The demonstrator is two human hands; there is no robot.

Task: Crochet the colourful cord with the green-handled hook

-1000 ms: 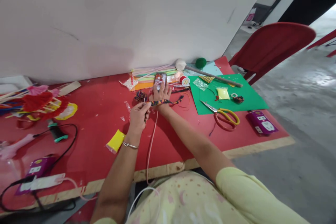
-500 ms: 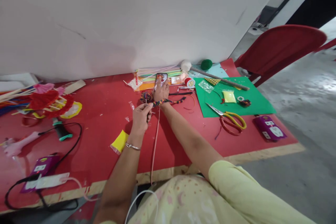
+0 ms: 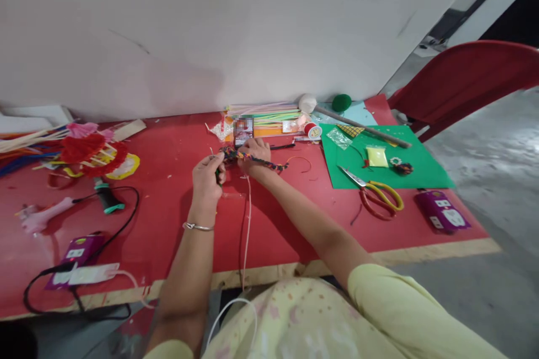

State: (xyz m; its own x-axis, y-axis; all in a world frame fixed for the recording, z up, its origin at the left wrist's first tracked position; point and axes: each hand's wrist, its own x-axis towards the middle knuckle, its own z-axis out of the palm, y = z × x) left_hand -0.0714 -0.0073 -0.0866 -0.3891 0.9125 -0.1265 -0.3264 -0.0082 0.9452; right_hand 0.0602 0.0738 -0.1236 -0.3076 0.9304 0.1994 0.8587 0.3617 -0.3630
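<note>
My left hand (image 3: 208,176) is closed in a pinch on the end of a multicoloured braided yarn cord (image 3: 269,164). Dark green strands show beneath its fingers. The cord runs to the right across the back of my right hand (image 3: 256,151), near the wrist. That hand rests low in front of a phone (image 3: 243,130), its fingers bent and their tips hidden, so its grip is unclear. Close by on the red table (image 3: 295,224) lie a dark strip (image 3: 283,146) and a thin orange strand (image 3: 309,161). A pink cord (image 3: 247,224) hangs down between my forearms.
To the right, yellow-and-red-handled scissors (image 3: 381,197) lie partly on a green sheet (image 3: 425,171). A red thread spool (image 3: 312,130) stands behind. At the left are a pink glue gun (image 3: 48,216), a black cable (image 3: 133,210) and red craft pieces (image 3: 82,148). A white panel (image 3: 168,39) rises behind.
My right hand has drawn back from the phone screen, and its fingers have bent. My left hand has moved left and slightly up with the cord end. The view has shifted a little.
</note>
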